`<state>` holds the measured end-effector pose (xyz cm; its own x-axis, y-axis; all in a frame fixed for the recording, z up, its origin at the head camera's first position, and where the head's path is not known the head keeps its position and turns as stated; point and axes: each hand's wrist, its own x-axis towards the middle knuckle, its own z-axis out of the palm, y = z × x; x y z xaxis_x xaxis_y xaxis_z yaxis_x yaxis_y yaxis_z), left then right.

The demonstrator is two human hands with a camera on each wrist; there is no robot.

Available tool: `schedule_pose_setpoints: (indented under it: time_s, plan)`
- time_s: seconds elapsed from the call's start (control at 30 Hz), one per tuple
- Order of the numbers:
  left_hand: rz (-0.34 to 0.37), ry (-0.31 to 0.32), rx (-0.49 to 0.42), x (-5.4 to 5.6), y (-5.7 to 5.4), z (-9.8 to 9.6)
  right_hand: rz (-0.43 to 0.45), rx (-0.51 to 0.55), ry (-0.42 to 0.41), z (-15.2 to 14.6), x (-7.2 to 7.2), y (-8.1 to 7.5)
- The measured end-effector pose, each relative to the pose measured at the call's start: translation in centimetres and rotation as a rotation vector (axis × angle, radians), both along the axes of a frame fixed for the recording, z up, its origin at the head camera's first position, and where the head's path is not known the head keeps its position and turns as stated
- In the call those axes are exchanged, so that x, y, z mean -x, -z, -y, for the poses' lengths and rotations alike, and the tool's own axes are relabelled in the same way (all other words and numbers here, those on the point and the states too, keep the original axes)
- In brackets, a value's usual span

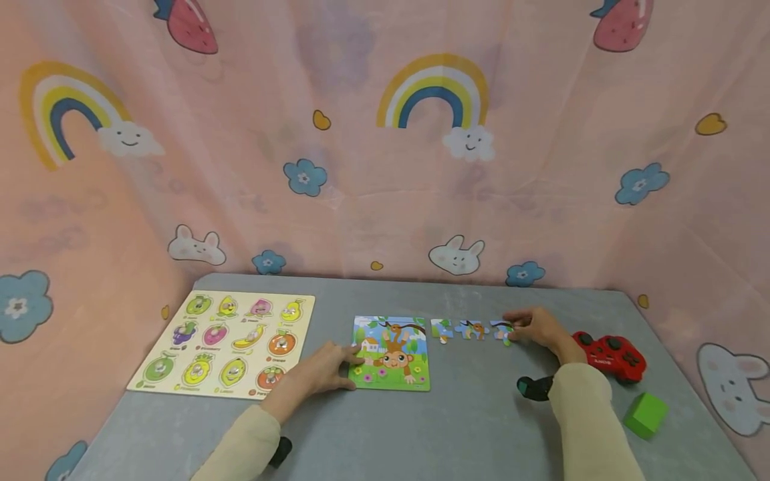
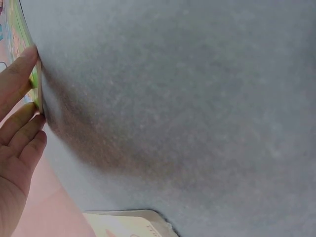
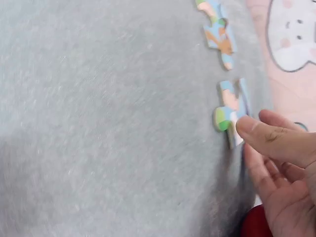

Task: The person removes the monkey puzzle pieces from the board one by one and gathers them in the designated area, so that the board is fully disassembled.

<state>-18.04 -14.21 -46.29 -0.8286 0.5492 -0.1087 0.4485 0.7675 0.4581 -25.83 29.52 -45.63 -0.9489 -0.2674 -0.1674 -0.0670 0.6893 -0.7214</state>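
In the head view, a monkey puzzle board (image 1: 394, 381) lies flat near the middle of the grey table. My left hand (image 1: 327, 369) rests at its left edge, thumb by the lower corner and fingers extended; the left wrist view shows the fingertips (image 2: 30, 52) against the rim. Three jigsaw pieces stand in a row right of the board: a left piece (image 1: 442, 329), a middle piece (image 1: 474, 329) and a right piece (image 1: 500, 331). My right hand (image 1: 541, 329) pinches the right piece (image 3: 238, 118) by its outer edge, thumb on top.
A fruit peg board (image 1: 225, 344) lies at the left. Beyond the right forearm are a red game controller (image 1: 613, 357) and a green block (image 1: 646, 415). A pink patterned cloth (image 1: 385, 200) hangs behind the table (image 1: 469, 427).
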Motion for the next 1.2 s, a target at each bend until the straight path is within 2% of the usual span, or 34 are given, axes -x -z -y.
schedule_pose_setpoints:
  time_s: [0.1, 0.23, 0.47, 0.67, 0.87, 1.07, 1.2]
  plan:
    - [0.013, -0.007, -0.003, -0.2, 0.0, 0.2, 0.006, 0.084, 0.029, 0.3, -0.4, 0.0]
    - [-0.006, 0.007, 0.011, -0.4, 0.1, 0.2, -0.014, 0.169, 0.063, 0.7, -1.2, 0.1]
    - [-0.035, 0.042, 0.028, -0.5, 0.4, 0.1, -0.096, 0.264, 0.004, 2.4, -2.7, 0.3]
    - [-0.029, 0.039, 0.014, -0.3, 0.5, 0.1, -0.164, 0.313, -0.039, 4.8, -3.4, 0.4]
    - [-0.033, 0.054, 0.002, 0.0, 0.8, 0.2, -0.099, 0.311, -0.023, 7.8, -4.0, 0.3]
    - [-0.06, 0.086, 0.007, 0.0, 1.0, 0.7, -0.079, 0.443, -0.081, 11.3, -4.0, 1.3]
    - [-0.066, 0.108, 0.001, -0.1, 0.9, 0.8, -0.032, 0.517, -0.088, 13.4, -4.2, 2.1]
